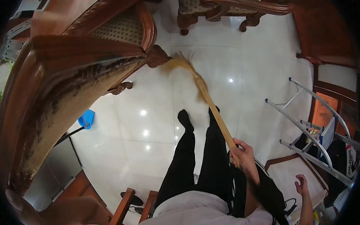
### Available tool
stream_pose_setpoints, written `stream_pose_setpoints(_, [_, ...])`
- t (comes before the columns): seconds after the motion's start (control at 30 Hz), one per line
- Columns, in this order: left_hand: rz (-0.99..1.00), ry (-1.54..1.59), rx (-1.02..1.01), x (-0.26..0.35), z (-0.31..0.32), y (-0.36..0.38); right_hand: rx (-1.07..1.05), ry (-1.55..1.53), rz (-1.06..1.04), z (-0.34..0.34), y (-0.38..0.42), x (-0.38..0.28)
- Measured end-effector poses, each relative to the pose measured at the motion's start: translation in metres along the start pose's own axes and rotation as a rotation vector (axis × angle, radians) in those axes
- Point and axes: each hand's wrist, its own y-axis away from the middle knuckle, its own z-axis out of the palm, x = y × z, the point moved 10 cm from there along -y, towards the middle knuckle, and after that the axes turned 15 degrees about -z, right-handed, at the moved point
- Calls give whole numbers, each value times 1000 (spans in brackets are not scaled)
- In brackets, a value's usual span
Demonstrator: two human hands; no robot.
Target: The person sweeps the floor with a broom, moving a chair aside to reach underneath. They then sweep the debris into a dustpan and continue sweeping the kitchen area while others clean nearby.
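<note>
My right hand (243, 154) is wrapped around the wooden handle of a straw broom (217, 112). The broom slants up and away, and its straw head, partly blurred, is by the carved foot of a dark brown wooden furniture piece (68, 47). That piece is tilted up on my left, showing a rough, stained underside. At its near lower corner, my left hand (20, 206) grips the edge, with some fingers hidden behind it. My legs and dark-covered feet are on the tiled floor (146, 94) below.
A blue dustpan (86, 118) with a dark handle is left of my feet. Carved chairs (223, 8) stand ahead. A metal stepladder (311, 134) is on the right. Another person's hand (301, 184) shows lower right. A wooden stool-like frame (124, 209) and dark shoes are lower left.
</note>
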Motion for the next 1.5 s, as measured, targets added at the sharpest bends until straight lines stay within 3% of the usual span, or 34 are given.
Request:
stream_pose_setpoints(0.17, [-4,-42,22,2,-3,13,-82,-176,-62,55,-38,-10])
stream_pose_setpoints(0.27, [11,-46,54,7,-5,20,-95,208,-131,49,-43,5])
stream_pose_setpoints(0.3, [19,-49,63,9,-8,22,-96,194,-121,45,-37,20])
stream_pose_setpoints(0.33, [27,-54,73,10,-10,24,-86,507,-455,38,-29,6])
stream_pose_setpoints(0.4, [43,-65,88,12,-16,27,-74,805,-783,34,0,-4])
stream_pose_setpoints(0.43, [50,-70,95,13,-18,28,-146,654,-536,23,5,11])
stream_pose_setpoints(0.5, [67,-73,94,15,-17,28,-211,492,-286,9,19,3])
stream_pose_setpoints(0.57, [68,-26,76,1,-12,27,-173,91,150,-6,33,4])
stream_pose_setpoints(0.63, [-52,123,132,-39,-22,20,-144,-40,92,-24,38,11])
stream_pose_setpoints(0.67, [-42,123,131,-21,-21,21,-115,69,42,-81,43,34])
stream_pose_setpoints(0.7, [63,-140,175,18,-18,26,-82,213,-13,-150,54,58])
stream_pose_setpoints(0.77, [166,-397,226,43,-14,25,-94,580,-124,-337,104,107])
stream_pose_setpoints(0.83, [131,-340,227,39,-19,26,-175,906,-213,-494,157,132])
stream_pose_setpoints(0.97, [59,-207,184,22,-21,29,-153,1023,-2,-498,157,106])
stream_pose_setpoints(1.0, [47,-192,177,19,-21,29,-132,842,-36,-529,166,122])
stream_pose_setpoints(1.13, [7,-149,146,7,-21,32,-131,947,-24,-499,150,91])
stream_pose_setpoints(1.2, [-8,-125,133,3,-21,33,-136,913,-88,-436,119,61])
stream_pose_setpoints(1.4, [-46,-30,102,-7,-33,44,-216,674,-410,-64,16,-74])
stream_pose_setpoints(1.5, [-60,59,78,-11,-46,53,-197,524,-608,50,-11,-103])
